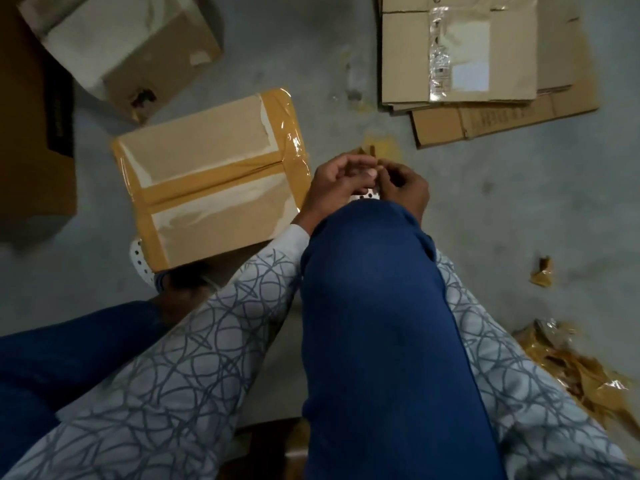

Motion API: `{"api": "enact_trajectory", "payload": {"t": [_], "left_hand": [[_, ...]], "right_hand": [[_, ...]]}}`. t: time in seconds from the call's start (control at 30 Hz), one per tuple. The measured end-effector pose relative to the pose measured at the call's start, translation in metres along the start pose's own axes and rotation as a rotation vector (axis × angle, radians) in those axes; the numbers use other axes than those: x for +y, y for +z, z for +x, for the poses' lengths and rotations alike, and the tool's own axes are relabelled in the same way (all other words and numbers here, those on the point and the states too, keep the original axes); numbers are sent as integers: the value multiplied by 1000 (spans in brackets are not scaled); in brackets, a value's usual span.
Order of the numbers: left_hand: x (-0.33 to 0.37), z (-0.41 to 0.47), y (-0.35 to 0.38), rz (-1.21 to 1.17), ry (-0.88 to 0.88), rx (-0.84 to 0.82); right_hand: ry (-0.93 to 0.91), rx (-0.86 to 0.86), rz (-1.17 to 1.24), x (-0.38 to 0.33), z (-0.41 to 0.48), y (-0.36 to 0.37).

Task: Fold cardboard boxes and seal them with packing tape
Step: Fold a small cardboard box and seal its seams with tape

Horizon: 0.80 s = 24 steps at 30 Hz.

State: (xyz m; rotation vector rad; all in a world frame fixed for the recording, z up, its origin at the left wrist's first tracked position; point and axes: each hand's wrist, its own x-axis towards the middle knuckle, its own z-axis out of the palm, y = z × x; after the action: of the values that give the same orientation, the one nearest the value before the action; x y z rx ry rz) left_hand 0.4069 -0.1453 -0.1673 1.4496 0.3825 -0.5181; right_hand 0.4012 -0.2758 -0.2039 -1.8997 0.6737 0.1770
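From the head view, your left grip (pixel 341 178) and right grip (pixel 403 188) meet just past your raised knee (pixel 374 289), fingers curled and fingertips touching each other. Whatever sits between them is too small to make out, so I cannot tell whether either grip is grasping something or simply clenched.

Just to the left of your left grip lies the sealed box (pixel 211 178), closed on top. Brown packing tape (pixel 214 178) runs along its centre seam and around its edges, with pale torn patches on the flaps. What is inside it is hidden. Its near corner rests over a white perforated shoe (pixel 140 261).

Further away on the left, a tipped box (pixel 121 50) lies on its side on the floor (pixel 519 202), showing a large white patch and a ragged hole near one corner. You cannot see into it. A dark brown box (pixel 31 133) stands at the left edge, partly out of frame.

At the upper right, well apart from your grips, a stack of flattened cardboard (pixel 478 64) lies flat, the top sheet carrying clear tape and a white label. Crumpled tape scraps (pixel 581 368) lie on the floor to your right, with one small scrap (pixel 542 273) lying apart from them
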Motion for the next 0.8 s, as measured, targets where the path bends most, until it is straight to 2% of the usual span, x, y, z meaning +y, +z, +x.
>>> {"api": "enact_trajectory", "payload": {"t": [0.17,0.3,0.43,0.53,0.6,0.67,0.8], "left_hand": [[-1,-41,-46,-72,77,142],[-7,-78,-101,-8,119,310],[-12,-99,-160,73,83,567],[-13,-112,-192,231,125,706],[-15,-116,-209,427,115,784],[-22,-117,-223,595,40,812],[-44,-101,-240,706,-67,749]], "right_hand": [[-55,-392,-146,-41,-11,-9],[-109,-591,-149,-117,-37,-31],[-267,-696,-425,-194,-70,-38],[-257,-839,-707,-237,-94,-15],[-345,-843,-976,-246,-104,21],[-427,-730,-1095,-230,-104,61],[-316,-385,-901,-144,-89,108]]}}
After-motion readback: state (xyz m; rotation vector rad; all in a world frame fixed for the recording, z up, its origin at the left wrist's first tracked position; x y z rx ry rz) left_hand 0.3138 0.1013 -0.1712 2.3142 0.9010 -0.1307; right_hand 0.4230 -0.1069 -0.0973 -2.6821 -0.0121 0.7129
